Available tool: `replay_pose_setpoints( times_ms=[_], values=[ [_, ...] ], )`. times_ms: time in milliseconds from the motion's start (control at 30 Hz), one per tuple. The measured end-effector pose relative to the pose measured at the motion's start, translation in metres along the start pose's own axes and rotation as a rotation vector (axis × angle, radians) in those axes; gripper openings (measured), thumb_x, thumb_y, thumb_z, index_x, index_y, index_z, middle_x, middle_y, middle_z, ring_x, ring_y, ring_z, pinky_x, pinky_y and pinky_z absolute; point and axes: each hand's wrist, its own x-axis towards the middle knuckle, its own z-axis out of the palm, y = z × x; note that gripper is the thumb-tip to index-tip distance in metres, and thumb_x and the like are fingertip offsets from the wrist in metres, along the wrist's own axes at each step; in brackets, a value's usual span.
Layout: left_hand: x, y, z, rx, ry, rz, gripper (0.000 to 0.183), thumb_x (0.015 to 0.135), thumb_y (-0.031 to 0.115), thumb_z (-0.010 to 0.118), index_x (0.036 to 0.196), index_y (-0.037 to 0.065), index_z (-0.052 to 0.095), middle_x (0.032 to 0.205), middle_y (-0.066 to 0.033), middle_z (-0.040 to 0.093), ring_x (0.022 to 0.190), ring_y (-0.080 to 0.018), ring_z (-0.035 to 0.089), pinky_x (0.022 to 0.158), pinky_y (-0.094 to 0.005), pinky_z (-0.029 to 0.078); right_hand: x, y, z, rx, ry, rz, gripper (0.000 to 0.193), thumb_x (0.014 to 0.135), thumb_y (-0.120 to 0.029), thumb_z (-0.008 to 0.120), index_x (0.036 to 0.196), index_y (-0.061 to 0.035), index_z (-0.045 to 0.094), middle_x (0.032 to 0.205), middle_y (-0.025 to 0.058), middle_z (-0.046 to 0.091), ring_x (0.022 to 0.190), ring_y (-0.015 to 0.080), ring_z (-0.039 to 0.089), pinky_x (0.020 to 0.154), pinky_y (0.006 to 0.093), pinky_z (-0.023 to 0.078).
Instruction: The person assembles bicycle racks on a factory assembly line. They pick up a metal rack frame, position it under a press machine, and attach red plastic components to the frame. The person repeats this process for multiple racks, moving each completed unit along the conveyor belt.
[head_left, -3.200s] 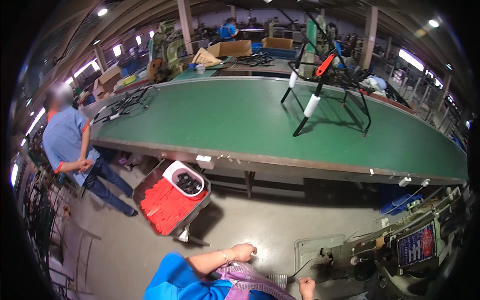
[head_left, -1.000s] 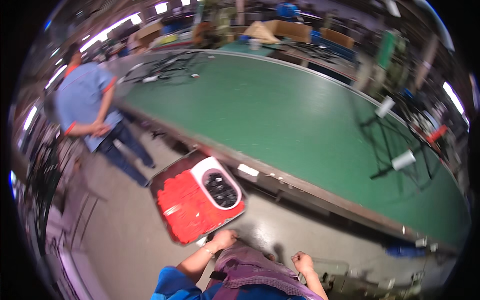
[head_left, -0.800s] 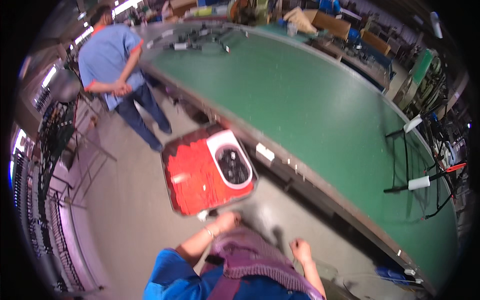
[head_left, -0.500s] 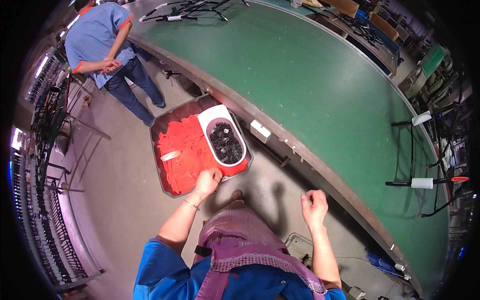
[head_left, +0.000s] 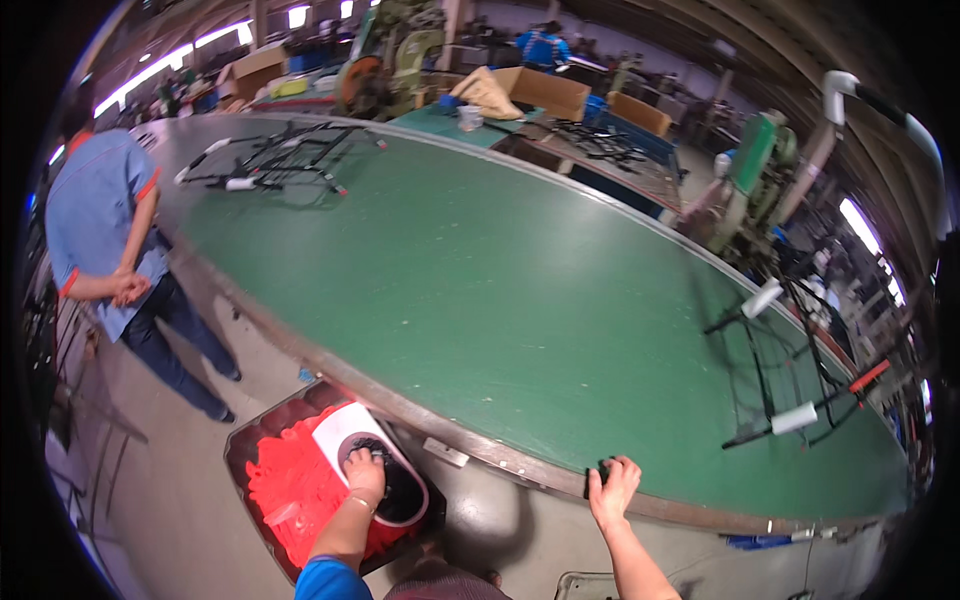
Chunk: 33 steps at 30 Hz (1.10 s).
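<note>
My left hand reaches into a white oval-ended container filled with small black parts. Its fingertips are down among the parts, so I cannot tell whether they grip any. The container rests on a heap of orange-red strips or sleeves inside a dark plastic crate. At the near edge of the green table, my right hand is closed around a small black part; the part's exact shape is mostly hidden by the fingers.
The long green table curves across the view. Black tubular frames with white sleeves stand at its right end and far left. A person in a blue shirt stands at the left, hands behind their back. Machines and boxes lie beyond.
The view has tilted up toward the table. My left hand has gone from beside the crate into the white container. My right hand is now at the table edge, with a black part showing in it.
</note>
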Motion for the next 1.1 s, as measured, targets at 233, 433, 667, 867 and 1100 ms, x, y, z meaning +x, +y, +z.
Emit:
replay_pose_setpoints(
  times_ms=[233,433,667,867,1100],
  values=[
    [0.001,-0.017,-0.004,-0.061,-0.038,0.121,0.022,0.086,0.021,0.051,0.091,0.008,0.068,0.108,-0.0144,0.052,0.105,-0.0319,0.050,0.085,-0.0436,0.046,-0.015,0.002,0.021,-0.113,0.062,-0.003,0.022,0.076,-0.016,0.062,0.094,-0.0049,0.055,0.106,0.0147,0.053,0.103,0.0332,0.046,0.088,0.0457,0.036],
    [-0.004,-0.028,-0.022,-0.041,-0.079,0.287,0.021,0.083,0.013,0.049,0.091,0.004,0.067,0.100,-0.0147,0.058,0.095,-0.0302,0.058,0.077,-0.0399,0.052,-0.016,0.007,0.027,-0.102,0.087,0.016,0.020,0.078,-0.018,0.057,0.092,-0.0039,0.056,0.106,0.0153,0.054,0.102,0.0345,0.048,0.086,0.0461,0.037],
    [-0.013,-0.017,-0.044,-0.553,0.107,-0.133,0.020,0.082,0.018,0.058,0.092,0.001,0.060,0.094,-0.0230,0.061,0.089,-0.0400,0.061,0.079,-0.0463,0.049,-0.020,0.013,0.028,-0.155,0.109,-0.026,0.021,0.082,-0.021,0.054,0.091,-0.0019,0.054,0.105,0.0160,0.054,0.100,0.0352,0.049,0.081,0.0464,0.038],
    [-0.059,-0.005,-0.044,-0.876,0.246,-0.347,0.020,0.082,0.012,0.056,0.098,0.003,0.062,0.089,-0.0249,0.064,0.086,-0.0417,0.063,0.077,-0.0458,0.051,-0.022,0.014,0.030,-0.129,0.135,-0.050,0.019,0.077,-0.018,0.055,0.090,-0.0034,0.054,0.103,0.0157,0.054,0.100,0.0344,0.049,0.082,0.0466,0.038],
    [-0.118,0.007,-0.042,-1.080,0.109,-0.246,0.022,0.078,0.002,0.065,0.100,-0.002,0.065,0.076,-0.0154,0.068,0.065,-0.0216,0.068,0.062,-0.0320,0.054,-0.016,0.012,0.025,-0.094,0.133,0.019,0.024,0.072,-0.017,0.061,0.092,-0.0051,0.056,0.106,0.0145,0.054,0.104,0.0333,0.047,0.087,0.0462,0.036]
  ],
)
